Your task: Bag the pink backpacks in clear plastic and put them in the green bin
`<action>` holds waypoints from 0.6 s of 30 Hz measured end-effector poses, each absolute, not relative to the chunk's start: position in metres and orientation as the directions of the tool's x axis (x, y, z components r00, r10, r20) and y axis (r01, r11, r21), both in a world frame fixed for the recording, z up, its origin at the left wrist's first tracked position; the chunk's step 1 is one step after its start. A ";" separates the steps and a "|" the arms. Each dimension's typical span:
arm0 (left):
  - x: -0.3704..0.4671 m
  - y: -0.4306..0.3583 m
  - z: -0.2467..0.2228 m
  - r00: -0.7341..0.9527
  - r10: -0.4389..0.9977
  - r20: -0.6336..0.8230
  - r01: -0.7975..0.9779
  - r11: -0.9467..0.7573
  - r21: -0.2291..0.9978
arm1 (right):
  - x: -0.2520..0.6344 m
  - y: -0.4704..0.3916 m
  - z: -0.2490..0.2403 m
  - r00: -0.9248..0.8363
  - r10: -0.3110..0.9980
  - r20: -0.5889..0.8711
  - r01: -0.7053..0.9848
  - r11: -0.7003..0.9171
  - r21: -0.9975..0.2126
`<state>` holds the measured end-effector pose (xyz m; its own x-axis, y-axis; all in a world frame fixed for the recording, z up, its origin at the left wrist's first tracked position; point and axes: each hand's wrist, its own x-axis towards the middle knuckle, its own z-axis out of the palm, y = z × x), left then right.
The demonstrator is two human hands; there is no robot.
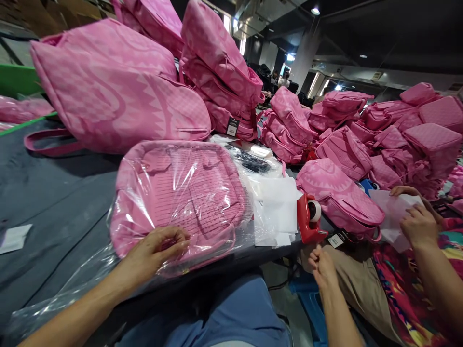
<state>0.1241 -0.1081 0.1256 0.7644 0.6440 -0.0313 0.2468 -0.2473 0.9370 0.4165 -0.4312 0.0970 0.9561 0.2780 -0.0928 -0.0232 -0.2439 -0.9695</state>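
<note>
A pink backpack [213, 193] lies flat in front of me inside a clear plastic bag [90, 274], whose loose end trails to the lower left. On the front edge of the wrapped backpack rests my left hand [166, 243], fingers bent and thumb close to the fingertips, against the plastic. My right hand [323, 266] is raised just below a red tape dispenser [307, 221] with a white roll. Its fingers are pinched together; whatever they hold, if anything, is too small to make out.
White paper sheets [275, 207] lie beside the dispenser. A large pink backpack [119, 91] and stacked ones [220, 72] stand behind. At right, a co-worker's hands [419, 224] hold white paper beside another pink backpack [340, 197]. A white packet [15, 238] lies far left.
</note>
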 end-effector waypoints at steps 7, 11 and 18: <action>0.127 -0.113 0.128 0.737 0.676 0.007 0.257 -0.289 0.922 | 0.345 -0.343 0.154 0.229 0.972 -0.052 -0.039 -0.044 -0.998; 0.129 -0.112 0.130 0.729 0.684 -0.005 0.292 -0.304 0.907 | 0.359 -0.272 0.211 -0.248 0.969 0.023 0.540 0.158 -0.826; 0.127 -0.114 0.131 0.715 0.699 0.009 0.327 -0.345 0.880 | 0.353 -0.170 0.213 -0.385 0.894 -0.229 0.922 0.362 -0.137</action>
